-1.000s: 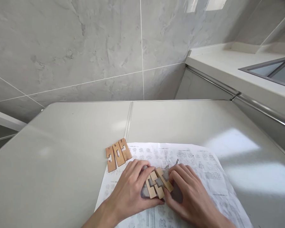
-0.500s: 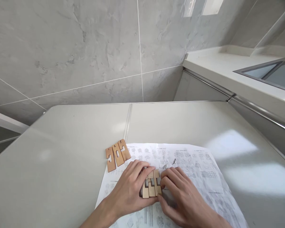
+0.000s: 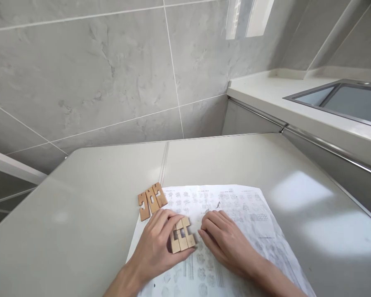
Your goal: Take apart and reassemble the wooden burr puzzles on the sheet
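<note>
My left hand [image 3: 156, 246] lies on a printed sheet of paper [image 3: 250, 218] with its fingers and thumb closed round a small cluster of flat wooden puzzle pieces [image 3: 181, 235] pushed together side by side. My right hand [image 3: 224, 239] rests just right of the cluster, fingers curled down on the paper, a small gap from the wood. Three more notched wooden pieces [image 3: 151, 200], numbered in ink, lie side by side at the sheet's upper left corner, partly on the table.
The sheet lies on a pale grey table [image 3: 80, 214] with a seam down its middle. A tiled wall [image 3: 95, 82] stands behind it. At the right a white counter [image 3: 266, 95] holds a steel sink [image 3: 343, 99].
The loose pieces between my hands have been pushed together into a tight cluster and shifted left. My right hand has come off them. The view has tilted up slightly.
</note>
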Demonstrator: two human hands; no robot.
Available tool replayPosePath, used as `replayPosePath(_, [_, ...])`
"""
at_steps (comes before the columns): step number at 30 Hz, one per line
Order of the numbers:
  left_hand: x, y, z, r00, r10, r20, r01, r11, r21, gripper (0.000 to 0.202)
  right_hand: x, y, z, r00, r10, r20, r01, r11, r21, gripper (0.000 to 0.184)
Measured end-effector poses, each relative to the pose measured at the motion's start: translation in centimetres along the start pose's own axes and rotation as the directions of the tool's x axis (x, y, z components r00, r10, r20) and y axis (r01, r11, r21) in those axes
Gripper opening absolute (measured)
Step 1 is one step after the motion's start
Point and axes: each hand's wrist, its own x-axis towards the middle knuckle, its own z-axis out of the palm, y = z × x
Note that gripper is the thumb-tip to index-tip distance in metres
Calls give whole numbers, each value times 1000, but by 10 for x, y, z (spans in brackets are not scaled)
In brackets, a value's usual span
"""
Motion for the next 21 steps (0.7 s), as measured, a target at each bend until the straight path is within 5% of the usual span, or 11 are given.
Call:
replayPosePath(4, [-32, -7, -8, 969, -178, -170, 197, 975, 102, 50, -1, 0, -3, 1000, 0, 1, 0, 1000, -31, 24])
replayPosePath(10, [-66, -20, -17, 828, -425, -366, 499, 856, 136, 59, -2, -1, -3, 1000, -3, 5, 4, 999, -45, 26])
replayPosePath(14, [-74, -25, -24, 763, -500, -409, 588, 800, 120, 62, -1, -1, -2, 1000, -3, -8, 2, 998, -59, 25])
replayPosePath(21, [-74, -33, -24, 734, -542, -409, 628, 770, 108, 62, -1, 1, 0, 1000, -8, -19, 7, 998, -67, 25])
